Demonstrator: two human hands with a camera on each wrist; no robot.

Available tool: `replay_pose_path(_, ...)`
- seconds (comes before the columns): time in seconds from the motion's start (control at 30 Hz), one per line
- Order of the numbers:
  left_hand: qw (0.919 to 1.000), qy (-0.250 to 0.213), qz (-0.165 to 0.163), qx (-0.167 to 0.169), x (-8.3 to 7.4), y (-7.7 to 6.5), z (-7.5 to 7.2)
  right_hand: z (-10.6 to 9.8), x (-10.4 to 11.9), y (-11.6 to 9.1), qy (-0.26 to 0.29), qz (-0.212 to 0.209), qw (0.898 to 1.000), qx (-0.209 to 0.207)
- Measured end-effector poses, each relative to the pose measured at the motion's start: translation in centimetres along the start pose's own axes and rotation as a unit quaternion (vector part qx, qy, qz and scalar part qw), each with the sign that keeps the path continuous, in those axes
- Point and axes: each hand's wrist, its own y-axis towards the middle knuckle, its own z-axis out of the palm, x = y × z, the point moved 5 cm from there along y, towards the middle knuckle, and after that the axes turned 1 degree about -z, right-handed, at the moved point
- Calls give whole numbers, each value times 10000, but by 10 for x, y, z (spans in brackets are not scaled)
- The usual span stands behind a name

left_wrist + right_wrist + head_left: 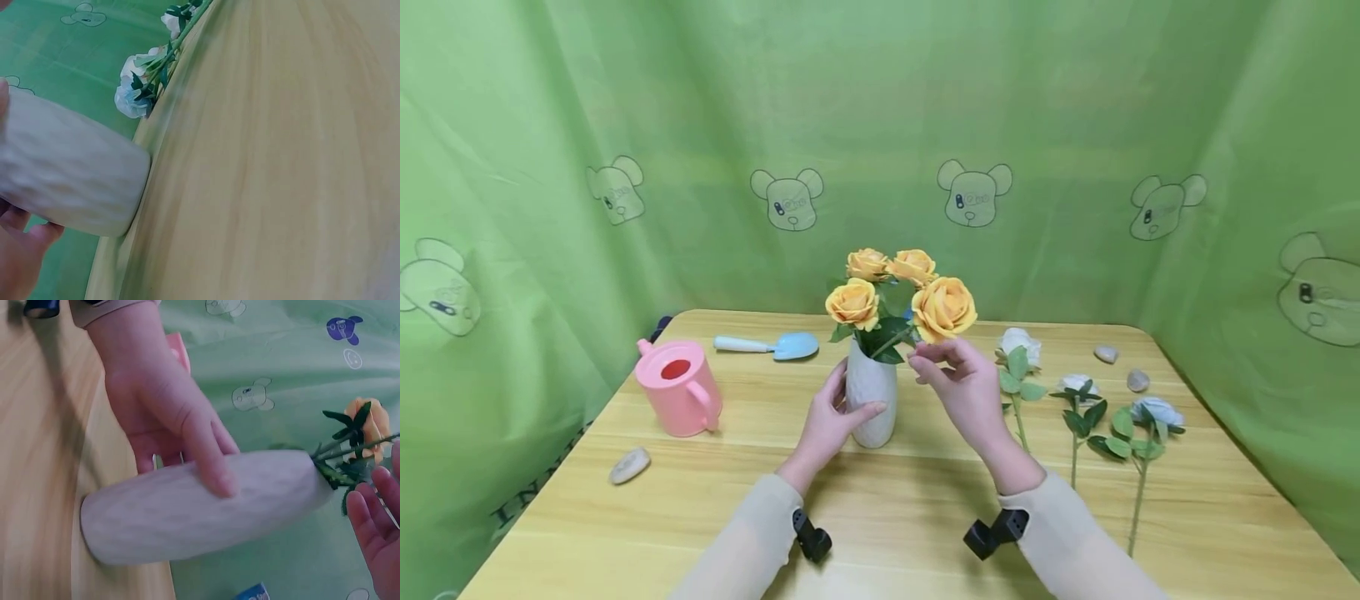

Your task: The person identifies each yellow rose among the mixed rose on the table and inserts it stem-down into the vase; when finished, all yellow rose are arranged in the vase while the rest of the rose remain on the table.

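A pale textured vase (872,400) stands upright on the table, holding several yellow-orange roses (943,309) with green leaves. My left hand (835,421) grips the vase's side, thumb across its front; the right wrist view shows this left hand (169,406) around the vase (206,512). Beside the vase mouth, my right hand (958,383) has its fingers loosely bent just under the largest rose. In the right wrist view the right hand's fingers (369,525) are close to the rose stems (353,450), spread apart.
A pink watering can (681,387) stands at left, with a blue trowel (795,346) behind and a stone (630,466) in front. On the right lie a white flower (1021,346), a second pale flower (1077,385) and a light-blue one (1157,411). Stones (1138,381) lie further back.
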Motion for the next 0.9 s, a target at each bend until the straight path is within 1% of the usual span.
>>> replay_pose_path(0.17,10000,-36,47,-9,1,2,-5,1,3,6,-33,-86,9999,-128)
replay_pose_path(0.3,9999,-112,70,70,3,3,-5,7,7,11,-276,-96,9993,-220)
replay_pose_path(0.43,9999,-98,89,91,4,4,-5,13,26,16,-452,41,9985,-302)
replay_pose_path(0.53,9999,-99,94,97,4,5,-4,13,27,21,-443,120,9984,-337)
replay_pose_path(0.63,9998,-90,119,118,3,5,-3,10,7,26,-406,237,9982,-369)
replay_pose_path(0.73,9998,-29,92,164,2,3,-4,5,-12,25,-416,613,9967,-318)
replay_pose_path(0.8,9997,106,-18,219,2,0,-8,0,-23,21,-447,928,9944,-233)
replay_pose_path(0.9,9987,366,-200,302,3,-6,-19,-12,-38,14,-429,1265,9909,-187)
